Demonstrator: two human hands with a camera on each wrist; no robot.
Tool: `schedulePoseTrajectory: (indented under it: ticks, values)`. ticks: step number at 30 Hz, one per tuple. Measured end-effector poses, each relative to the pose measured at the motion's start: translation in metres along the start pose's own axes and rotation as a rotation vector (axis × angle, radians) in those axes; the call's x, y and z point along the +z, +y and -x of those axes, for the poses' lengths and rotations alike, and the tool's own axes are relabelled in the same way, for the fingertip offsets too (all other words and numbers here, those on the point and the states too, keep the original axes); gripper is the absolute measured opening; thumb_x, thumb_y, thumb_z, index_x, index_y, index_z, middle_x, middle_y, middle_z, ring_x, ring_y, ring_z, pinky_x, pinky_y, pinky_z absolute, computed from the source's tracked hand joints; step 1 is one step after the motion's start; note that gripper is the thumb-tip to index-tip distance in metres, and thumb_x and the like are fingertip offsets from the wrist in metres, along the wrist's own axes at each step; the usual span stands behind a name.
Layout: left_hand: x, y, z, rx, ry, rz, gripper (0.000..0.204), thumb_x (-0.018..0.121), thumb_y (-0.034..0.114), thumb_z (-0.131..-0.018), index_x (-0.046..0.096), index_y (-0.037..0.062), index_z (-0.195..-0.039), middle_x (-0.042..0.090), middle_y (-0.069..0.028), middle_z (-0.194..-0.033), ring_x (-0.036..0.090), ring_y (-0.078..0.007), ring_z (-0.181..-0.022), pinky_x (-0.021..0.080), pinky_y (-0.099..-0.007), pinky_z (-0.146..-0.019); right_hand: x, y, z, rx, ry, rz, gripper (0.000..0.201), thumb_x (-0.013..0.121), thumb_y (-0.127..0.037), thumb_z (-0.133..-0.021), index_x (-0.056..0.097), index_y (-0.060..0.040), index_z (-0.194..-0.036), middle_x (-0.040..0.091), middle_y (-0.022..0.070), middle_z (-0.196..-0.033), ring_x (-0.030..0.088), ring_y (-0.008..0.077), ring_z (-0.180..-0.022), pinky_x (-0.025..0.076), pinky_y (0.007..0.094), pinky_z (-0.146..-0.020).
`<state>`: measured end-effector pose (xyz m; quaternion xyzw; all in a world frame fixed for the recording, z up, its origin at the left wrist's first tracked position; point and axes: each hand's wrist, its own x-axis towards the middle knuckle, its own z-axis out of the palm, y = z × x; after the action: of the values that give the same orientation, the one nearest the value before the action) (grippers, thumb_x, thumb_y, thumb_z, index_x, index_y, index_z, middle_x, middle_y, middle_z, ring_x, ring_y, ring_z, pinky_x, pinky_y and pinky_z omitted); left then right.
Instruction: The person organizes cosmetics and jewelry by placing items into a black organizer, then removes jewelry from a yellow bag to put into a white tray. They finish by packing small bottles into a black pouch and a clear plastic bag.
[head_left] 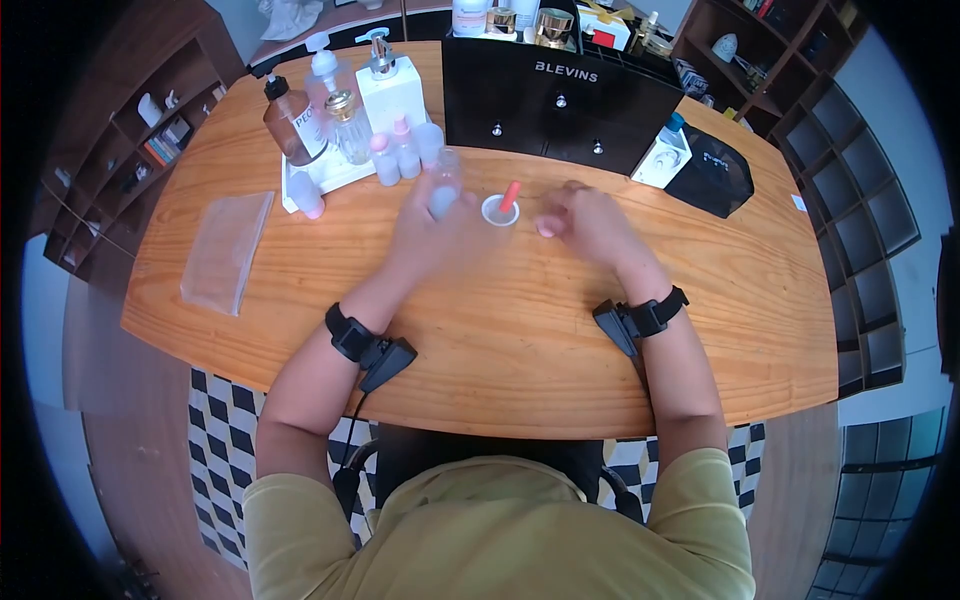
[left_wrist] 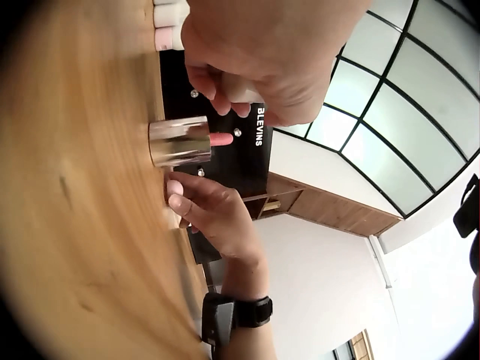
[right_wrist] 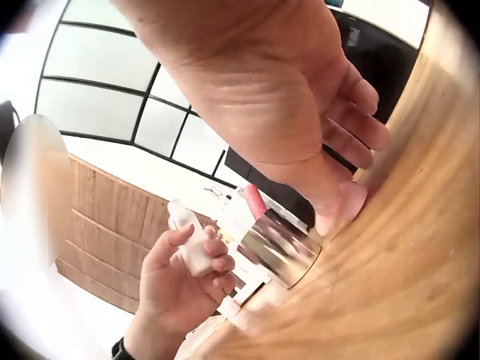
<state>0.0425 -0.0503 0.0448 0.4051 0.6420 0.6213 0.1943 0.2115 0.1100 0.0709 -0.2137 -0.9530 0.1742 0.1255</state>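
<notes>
My left hand grips a small translucent bottle, its narrow white neck bare in the right wrist view. Right of it, a shiny metallic cup stands upright on the table with a coral-red stick rising from it. Beyond the cup, my right hand is low over the tabletop, fingers bent, and pinches what looks like a small pink cap. Neither hand touches the cup. In the left wrist view my left hand is above the cup and my right hand beside it.
A white tray holds pump bottles and small pink-capped bottles. Behind the cup stands a black drawer box with cosmetics on top. A white box and black pouch are at right; a clear pouch lies at left.
</notes>
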Motion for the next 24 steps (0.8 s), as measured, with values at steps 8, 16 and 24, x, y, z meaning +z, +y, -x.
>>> schedulePoseTrajectory:
  ticks: [8,16,24]
  values:
    - [-0.001,-0.025,-0.009,0.044,0.014,-0.035,0.02,0.06,0.019,-0.089,0.052,0.0058,-0.103,0.055,-0.0013,-0.079,0.051,-0.0081,-0.07,0.041,-0.0228,-0.062,0.035,-0.013,-0.021,-0.004,0.193,-0.613,0.024,0.063,-0.021,-0.092,0.067,0.0025,-0.098,0.062,0.0029,-0.084,0.051,0.0052,-0.06,0.042,0.0202,-0.053]
    - [0.001,-0.027,-0.009,0.052,-0.002,-0.036,0.019,0.059,0.017,-0.09,0.052,0.0053,-0.102,0.054,-0.0005,-0.081,0.051,-0.0078,-0.071,0.041,-0.0227,-0.062,0.014,-0.027,-0.012,0.183,0.233,-0.855,0.012,0.071,-0.014,-0.083,0.072,-0.0024,-0.083,0.062,0.0041,-0.073,0.051,0.0089,-0.061,0.041,0.0242,-0.056]
    - [0.0,-0.026,-0.007,-0.029,-0.042,-0.038,0.029,0.064,0.024,-0.087,0.053,0.0042,-0.105,0.056,-0.0031,-0.088,0.052,-0.0108,-0.082,0.044,-0.0272,-0.072,0.034,-0.021,-0.014,0.101,0.335,-0.709,0.011,0.071,-0.013,-0.082,0.072,-0.0021,-0.083,0.063,0.0057,-0.072,0.052,0.0097,-0.06,0.041,0.0252,-0.054]
